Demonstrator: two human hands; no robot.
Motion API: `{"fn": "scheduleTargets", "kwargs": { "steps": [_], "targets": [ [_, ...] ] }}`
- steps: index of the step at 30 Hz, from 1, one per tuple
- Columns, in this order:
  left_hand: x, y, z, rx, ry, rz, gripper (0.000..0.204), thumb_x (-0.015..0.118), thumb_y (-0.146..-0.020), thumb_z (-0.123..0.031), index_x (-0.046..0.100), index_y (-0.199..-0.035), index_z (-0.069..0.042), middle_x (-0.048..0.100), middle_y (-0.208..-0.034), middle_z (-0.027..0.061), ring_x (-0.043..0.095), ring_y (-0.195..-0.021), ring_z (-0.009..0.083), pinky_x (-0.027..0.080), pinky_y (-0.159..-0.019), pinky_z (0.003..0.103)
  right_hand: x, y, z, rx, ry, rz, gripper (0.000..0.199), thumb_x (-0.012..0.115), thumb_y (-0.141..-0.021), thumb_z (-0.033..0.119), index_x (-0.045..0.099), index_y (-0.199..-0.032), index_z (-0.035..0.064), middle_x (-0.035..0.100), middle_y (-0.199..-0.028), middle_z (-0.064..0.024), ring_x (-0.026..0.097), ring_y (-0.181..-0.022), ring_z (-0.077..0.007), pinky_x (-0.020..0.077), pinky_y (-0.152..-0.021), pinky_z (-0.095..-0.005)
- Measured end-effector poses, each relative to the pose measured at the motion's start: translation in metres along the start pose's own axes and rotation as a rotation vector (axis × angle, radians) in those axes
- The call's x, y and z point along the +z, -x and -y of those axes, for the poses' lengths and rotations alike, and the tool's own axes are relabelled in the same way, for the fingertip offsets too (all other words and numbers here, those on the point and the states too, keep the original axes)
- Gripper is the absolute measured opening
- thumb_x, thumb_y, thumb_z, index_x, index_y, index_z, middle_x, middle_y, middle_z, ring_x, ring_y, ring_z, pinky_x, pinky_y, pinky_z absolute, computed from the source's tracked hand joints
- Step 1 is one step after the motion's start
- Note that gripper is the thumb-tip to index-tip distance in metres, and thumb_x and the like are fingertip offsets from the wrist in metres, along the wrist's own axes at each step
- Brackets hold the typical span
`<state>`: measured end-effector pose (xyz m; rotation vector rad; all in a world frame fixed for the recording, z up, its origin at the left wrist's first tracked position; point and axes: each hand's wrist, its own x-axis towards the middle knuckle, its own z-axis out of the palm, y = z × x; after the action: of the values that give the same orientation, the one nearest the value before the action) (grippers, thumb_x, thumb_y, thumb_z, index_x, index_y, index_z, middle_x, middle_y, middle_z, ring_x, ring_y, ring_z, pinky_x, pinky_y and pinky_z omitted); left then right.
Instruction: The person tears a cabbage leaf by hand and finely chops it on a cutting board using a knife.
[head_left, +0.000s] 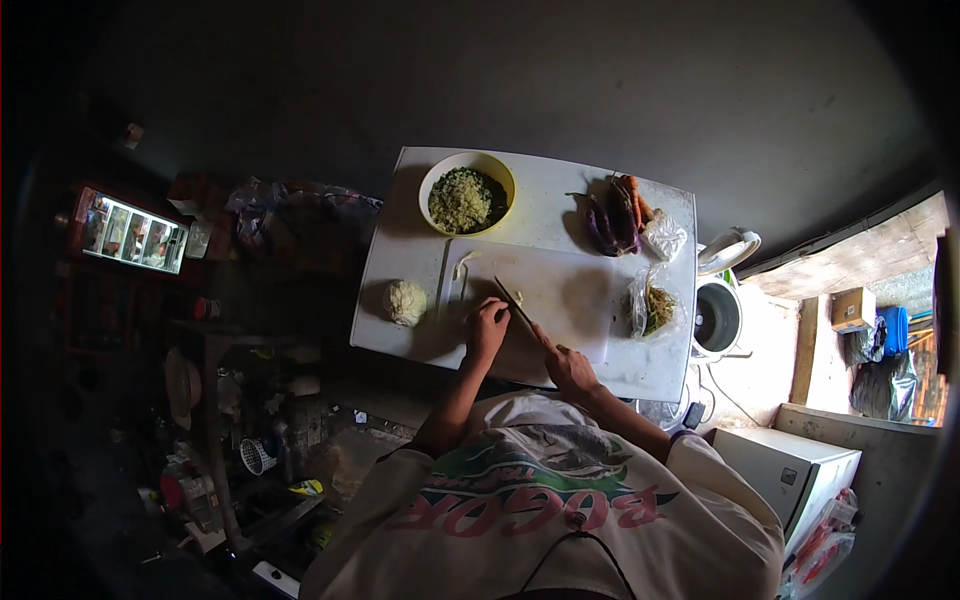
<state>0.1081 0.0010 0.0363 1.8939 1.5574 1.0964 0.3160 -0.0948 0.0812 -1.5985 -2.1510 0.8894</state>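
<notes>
My right hand [572, 371] is wrapped round the handle of a knife [517, 303], whose blade slants up and left over a white cutting board [560, 262]. Close to the left side of the blade, my left hand [488, 326] has its fingers curled down on the board; whatever lies under them is too small or hidden to make out. Small pale pieces [518, 297] sit just right of the blade. Pale vegetable strips [462, 268] lie at the board's upper left. Left of the board rests a round whitish vegetable, possibly a cabbage [406, 302].
On the white table [385, 240], a yellow bowl [428, 183] holds chopped green and pale vegetables. Purple eggplants [612, 225], carrots [631, 190] and a plastic bag of greens [655, 308] lie at the right. A deep round pot [716, 316] stands beyond the right edge.
</notes>
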Motion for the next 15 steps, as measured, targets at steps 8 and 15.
{"fn": "scheduleTargets", "kwargs": {
  "steps": [8,15],
  "targets": [
    [-0.004,-0.001,-0.001,0.006,0.024,0.022,0.011,0.071,-0.081,-0.006,0.069,-0.091,0.0,0.069,-0.094,0.014,0.068,-0.087,0.0347,0.055,-0.075,0.04,-0.011,0.004,0.003,0.079,0.008,0.058,0.076,0.052,-0.091,0.006,0.024,-0.158,0.0283,0.067,-0.085,-0.0232,0.066,-0.072,-0.0442,0.0515,-0.065,-0.054],
    [-0.012,-0.002,-0.023,0.041,-0.056,0.008,0.013,0.072,-0.078,-0.003,0.069,-0.089,0.003,0.068,-0.095,0.015,0.068,-0.088,0.0363,0.054,-0.077,0.04,-0.01,-0.003,0.006,0.032,0.049,-0.03,0.078,0.053,-0.09,0.005,0.023,-0.158,0.0285,0.067,-0.083,-0.0218,0.065,-0.069,-0.0428,0.0516,-0.062,-0.0534]
  ]
}}
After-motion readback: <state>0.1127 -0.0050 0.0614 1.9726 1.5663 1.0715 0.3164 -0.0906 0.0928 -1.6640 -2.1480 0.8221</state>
